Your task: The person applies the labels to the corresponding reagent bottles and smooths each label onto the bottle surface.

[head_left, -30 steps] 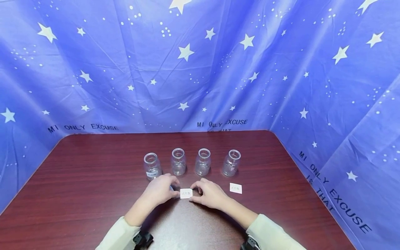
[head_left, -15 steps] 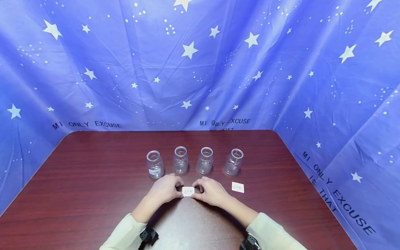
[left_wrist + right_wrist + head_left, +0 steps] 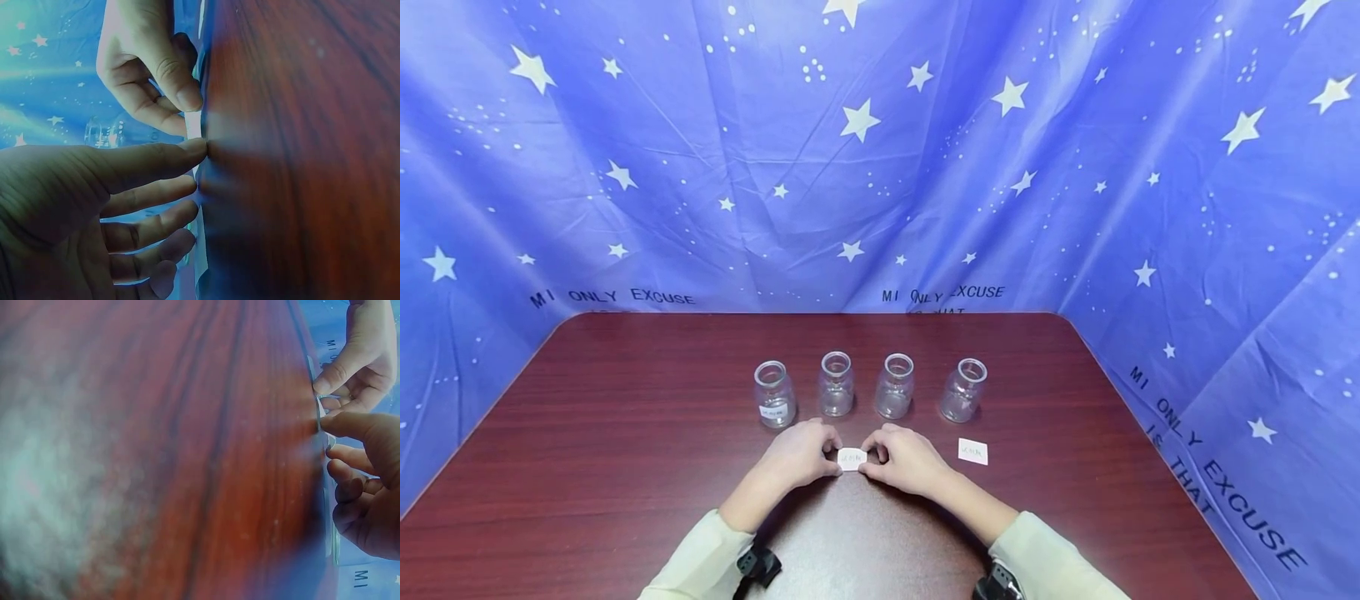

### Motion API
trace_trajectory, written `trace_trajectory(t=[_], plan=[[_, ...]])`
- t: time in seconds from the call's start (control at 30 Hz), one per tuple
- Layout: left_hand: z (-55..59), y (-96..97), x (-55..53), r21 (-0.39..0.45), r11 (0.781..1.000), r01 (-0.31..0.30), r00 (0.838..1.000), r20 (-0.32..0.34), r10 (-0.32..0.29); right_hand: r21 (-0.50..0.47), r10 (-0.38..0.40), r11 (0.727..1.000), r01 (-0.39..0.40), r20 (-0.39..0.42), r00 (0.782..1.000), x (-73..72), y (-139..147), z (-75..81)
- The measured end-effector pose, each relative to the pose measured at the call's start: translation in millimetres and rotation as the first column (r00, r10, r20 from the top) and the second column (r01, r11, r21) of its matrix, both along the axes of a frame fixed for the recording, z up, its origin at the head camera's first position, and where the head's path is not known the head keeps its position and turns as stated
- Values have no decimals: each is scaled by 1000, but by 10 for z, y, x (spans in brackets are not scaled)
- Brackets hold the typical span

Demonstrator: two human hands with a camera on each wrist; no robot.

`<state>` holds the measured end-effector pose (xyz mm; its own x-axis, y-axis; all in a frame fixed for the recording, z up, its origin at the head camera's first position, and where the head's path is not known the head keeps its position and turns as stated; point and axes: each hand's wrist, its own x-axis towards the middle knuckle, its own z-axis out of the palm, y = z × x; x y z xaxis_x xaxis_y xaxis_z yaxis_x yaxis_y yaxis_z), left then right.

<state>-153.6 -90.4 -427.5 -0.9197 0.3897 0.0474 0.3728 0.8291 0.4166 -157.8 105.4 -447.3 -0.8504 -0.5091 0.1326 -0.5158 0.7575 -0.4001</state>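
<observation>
Shifted since the frame a second ago: everything sits slightly farther right in the head view, and the left hand [image 3: 797, 454] lies closer in on the held label [image 3: 852, 459].

Held label: white, small writing, just in front of the jar row; contact with the tabletop [image 3: 625, 417] cannot be told.
Left hand: pinching the label's left end.
Right hand [image 3: 913, 461]: pinching its right end.
Glass jars, four, upright, uncapped: leftmost jar [image 3: 775, 396], bearing a label; second jar [image 3: 837, 385], third jar [image 3: 894, 387] and rightmost jar [image 3: 963, 392], no label visible.
Loose label [image 3: 973, 452]: flat, in front of the rightmost jar.
Progress, as judged: one jar labelled, three outstanding, one label in hand.
Edges and room: far table edge well behind the jars, against a blue starred curtain [image 3: 775, 125]; broad room leftward; rightward, the loose label lies between right hand and side edge; gaps between jars narrow.
</observation>
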Motion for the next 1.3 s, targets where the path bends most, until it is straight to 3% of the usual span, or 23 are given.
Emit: trace_trajectory(t=[0.3,0.47,0.67,1.0,1.3], plan=[[94,-13,-22,81,996,-44,999,26,42,-81,-16,997,15,-7,1000,-23,45,106],[75,-41,-58,192,981,-15,998,66,3,-132,-44,990,48,28,999,-45,93,190],[5,-85,-73,384,922,44,981,158,-113,-194,-50,980,56,33,998,-37,157,264],[25,-141,-26,548,837,1,940,286,-188,-253,-9,967,11,7,1000,-1,214,317],[25,-149,-1,597,802,-24,925,317,-208,-264,37,964,-35,1,999,-4,211,321]])
